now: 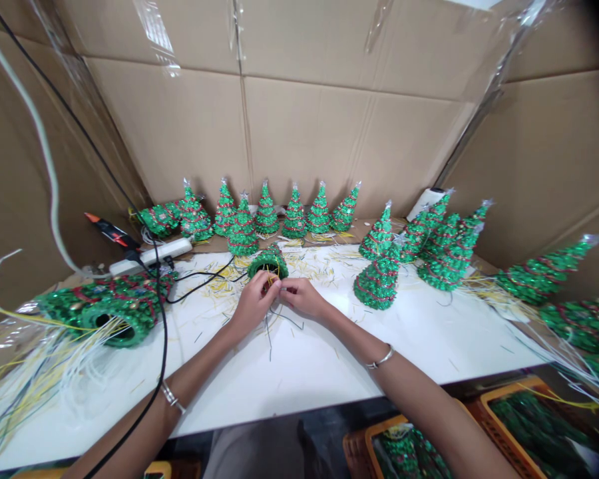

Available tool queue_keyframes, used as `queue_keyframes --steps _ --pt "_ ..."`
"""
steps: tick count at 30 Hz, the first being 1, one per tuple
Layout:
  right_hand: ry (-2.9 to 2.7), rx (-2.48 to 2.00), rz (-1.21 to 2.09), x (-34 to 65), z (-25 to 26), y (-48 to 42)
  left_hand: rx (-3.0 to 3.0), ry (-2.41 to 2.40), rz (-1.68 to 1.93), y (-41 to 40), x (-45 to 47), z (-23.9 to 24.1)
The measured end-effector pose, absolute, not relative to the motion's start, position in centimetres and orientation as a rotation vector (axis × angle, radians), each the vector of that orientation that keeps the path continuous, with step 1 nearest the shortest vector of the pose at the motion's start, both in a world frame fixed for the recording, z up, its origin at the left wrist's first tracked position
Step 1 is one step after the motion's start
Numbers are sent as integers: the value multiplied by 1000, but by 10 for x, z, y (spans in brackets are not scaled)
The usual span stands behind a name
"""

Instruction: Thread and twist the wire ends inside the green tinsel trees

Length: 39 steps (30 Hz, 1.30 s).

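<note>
A small green tinsel Christmas tree (274, 257) lies on its side at the middle of the white table (324, 372), its hollow base turned toward me. Yellow and dark wires come out of that opening. My left hand (256, 297) is at the base with its fingers pinched on the wires. Right beside it, my right hand (302, 297) has thumb and fingertips pressed together at the same wires, almost touching the left. Dark wire ends hang below the fingers onto the table. The fingertips partly hide the exact spot where they grip.
Several finished-looking trees (294, 213) stand along the back, with more at the right (377, 279). Larger trees (122, 313) with long white and yellow wires lie at the left. A power strip (152, 256), black cable (164, 332), scattered wire clippings (214, 283) and orange crates (374, 439) surround the work.
</note>
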State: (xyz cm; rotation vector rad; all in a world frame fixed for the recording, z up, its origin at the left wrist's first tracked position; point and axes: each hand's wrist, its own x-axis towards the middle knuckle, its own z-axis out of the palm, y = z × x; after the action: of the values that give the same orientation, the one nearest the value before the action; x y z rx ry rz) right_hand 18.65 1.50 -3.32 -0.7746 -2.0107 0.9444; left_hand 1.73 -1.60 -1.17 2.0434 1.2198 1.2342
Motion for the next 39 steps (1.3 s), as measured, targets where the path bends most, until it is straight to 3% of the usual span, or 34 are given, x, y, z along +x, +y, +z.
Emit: queue_keyframes --steps 39 --pt "-2007 -772 939 186 -32 14 2051 1230 1214 -17 18 -11"
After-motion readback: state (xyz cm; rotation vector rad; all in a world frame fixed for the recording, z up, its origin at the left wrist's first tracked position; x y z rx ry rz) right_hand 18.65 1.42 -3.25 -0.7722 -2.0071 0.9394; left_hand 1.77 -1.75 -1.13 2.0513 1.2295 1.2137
